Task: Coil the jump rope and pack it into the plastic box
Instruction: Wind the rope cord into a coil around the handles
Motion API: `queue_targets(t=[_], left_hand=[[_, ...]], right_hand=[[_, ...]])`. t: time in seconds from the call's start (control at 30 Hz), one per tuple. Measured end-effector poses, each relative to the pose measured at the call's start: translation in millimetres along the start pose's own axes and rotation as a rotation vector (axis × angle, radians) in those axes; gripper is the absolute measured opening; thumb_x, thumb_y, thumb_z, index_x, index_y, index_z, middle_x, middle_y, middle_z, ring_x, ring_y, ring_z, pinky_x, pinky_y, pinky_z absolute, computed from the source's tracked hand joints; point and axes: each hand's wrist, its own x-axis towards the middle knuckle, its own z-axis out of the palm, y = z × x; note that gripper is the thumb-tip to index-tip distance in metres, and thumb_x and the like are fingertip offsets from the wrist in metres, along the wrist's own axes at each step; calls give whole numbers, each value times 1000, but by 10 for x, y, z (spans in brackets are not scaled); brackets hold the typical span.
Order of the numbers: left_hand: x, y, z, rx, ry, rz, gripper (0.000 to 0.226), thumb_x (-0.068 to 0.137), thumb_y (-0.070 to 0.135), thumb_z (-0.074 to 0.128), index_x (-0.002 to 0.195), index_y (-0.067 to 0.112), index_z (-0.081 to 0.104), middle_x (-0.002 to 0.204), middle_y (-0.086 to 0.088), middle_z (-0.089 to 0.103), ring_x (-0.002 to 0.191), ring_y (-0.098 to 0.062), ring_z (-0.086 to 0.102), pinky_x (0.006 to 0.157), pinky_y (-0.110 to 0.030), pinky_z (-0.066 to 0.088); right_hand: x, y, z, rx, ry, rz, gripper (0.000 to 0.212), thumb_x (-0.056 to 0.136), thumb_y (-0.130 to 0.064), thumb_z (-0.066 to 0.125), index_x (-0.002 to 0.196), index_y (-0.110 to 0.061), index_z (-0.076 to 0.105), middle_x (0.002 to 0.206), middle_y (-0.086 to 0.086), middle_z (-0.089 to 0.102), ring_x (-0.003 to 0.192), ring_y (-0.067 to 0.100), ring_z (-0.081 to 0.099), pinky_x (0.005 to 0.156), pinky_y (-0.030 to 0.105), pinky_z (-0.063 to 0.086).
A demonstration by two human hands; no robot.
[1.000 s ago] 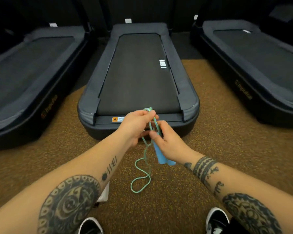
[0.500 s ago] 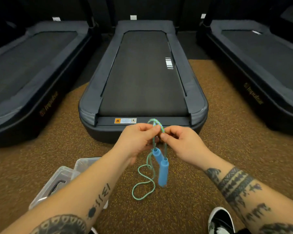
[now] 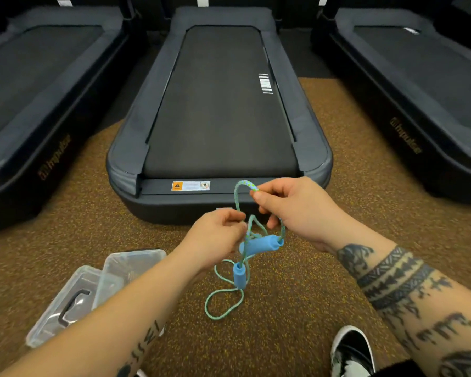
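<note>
Person stands over speckled brown floor [image 3: 297, 295], both hands out front. Left hand [image 3: 215, 235] pinched closed on the green jump rope [image 3: 223, 308] cord. Right hand [image 3: 291, 205] half curled, thumb and forefinger gripping the raised loop, other fingers loose. Two blue foam handles [image 3: 259, 244] dangle under the hands (one sideways, one upright); slack loop hangs lower, floor contact unclear. Clear plastic box [image 3: 131, 265] lies open on the floor lower left, its lid [image 3: 63, 303] beside it. Treadmill [image 3: 218, 112] ahead carries an orange warning sticker [image 3: 191, 185], text unreadable; side treadmills read "Impulse" [image 3: 405, 136].
</note>
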Motion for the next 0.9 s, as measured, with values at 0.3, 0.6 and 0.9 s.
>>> queue_targets(t=[0.3,0.6,0.9], left_hand=[[28,252,33,-128,100,172,23,93,43,54,98,35,75,104,4,77,105,-16,69,97,-49,54],[72,500,-137,-432,50,252,24,103,22,49,90,22,69,102,-3,78,108,-26,68,99,-44,48],[-7,601,-50,-484,-41,230,24,105,30,43,108,22,65,98,-2,76,89,-18,69,73,-30,55]], right_hand=[[86,105,130,-62,-26,7,8,87,-26,72,88,-18,73,75,5,75,51,11,64,63,41,54],[52,147,132,-121,-171,-44,7,85,-25,74,92,-22,74,83,3,78,75,15,70,82,43,55],[21,112,104,-111,-51,-198,8,91,-21,67,86,-18,73,78,6,75,67,10,61,69,36,51]])
